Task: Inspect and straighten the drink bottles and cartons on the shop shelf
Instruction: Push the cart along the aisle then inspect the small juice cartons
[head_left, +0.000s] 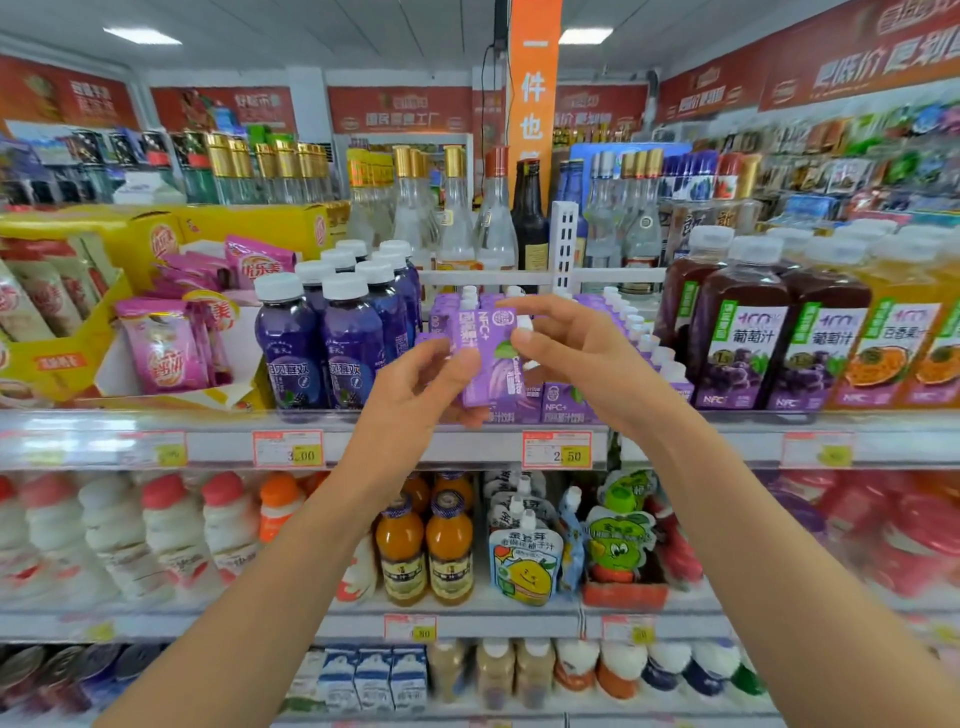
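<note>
One carton held: small purple drink carton (485, 358) with a white cap, tilted, lifted clear in front of the top drinks shelf, between both hands.
Left grip: left hand (415, 387) has thumb and fingers curled on the carton's lower left side, holding it.
Right grip: right hand (571, 353) pinches the carton's upper right corner at the cap, thumb and forefinger; other fingers loosely spread.
Behind carton: row of matching purple cartons (566, 408) on the shelf, white caps running back in a line.
Left of row: dark purple plastic bottles (311, 343), white caps, upright, packed close.
Right of row: dark grape juice bottles (743, 338) with green-and-white labels, upright; orange juice bottles (893, 343) just beside them.
Far left: yellow cardboard display box (67, 358) with pink sachets (161, 343).
Shelf edge: white shelf rail (457, 447) below the hands; price tags (557, 449) read 3.00 and 2.50.
Behind the shelf: clear glass bottles (457, 208), gold caps.
Lower shelf: small orange drink bottles (426, 551), spouted pouches (524, 561), white red-capped bottles (171, 535), edges blurred.
</note>
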